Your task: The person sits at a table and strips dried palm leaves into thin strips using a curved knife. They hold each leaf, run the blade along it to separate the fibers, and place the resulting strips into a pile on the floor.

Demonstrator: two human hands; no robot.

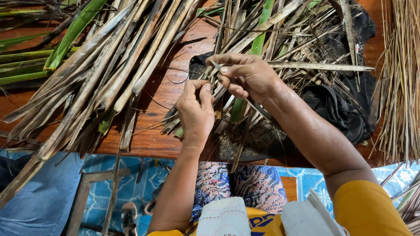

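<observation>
Both hands work close together above the edge of a reddish wooden table (163, 94). The left hand (196, 109) is curled shut, its thumb and fingers pinched on the near end of a dry leaf strip (312, 66). The right hand (246, 75) is also closed, thumb and forefinger clamped on the same strip just beyond the left hand; a small pointed sliver stands up from that grip, and whether it is a blade or a piece of leaf cannot be told. The strip runs from the two hands out to the right, pale and narrow, lying above a black cloth (343, 106) that is bunched on the table. The hands are near each other but not touching. Left of the hands lies a large heap of dry brown leaves (107, 70), fanned towards the far edge, with some green leaves (74, 31) among and behind them. At the right edge stands a bundle of thin straw-coloured stalks (406, 74), well apart from the hands. Below the table a blue patterned floor (127, 184) shows, with a sandal (129, 223) on it. The person wears yellow sleeves (368, 210) and a patterned skirt (242, 183).
</observation>
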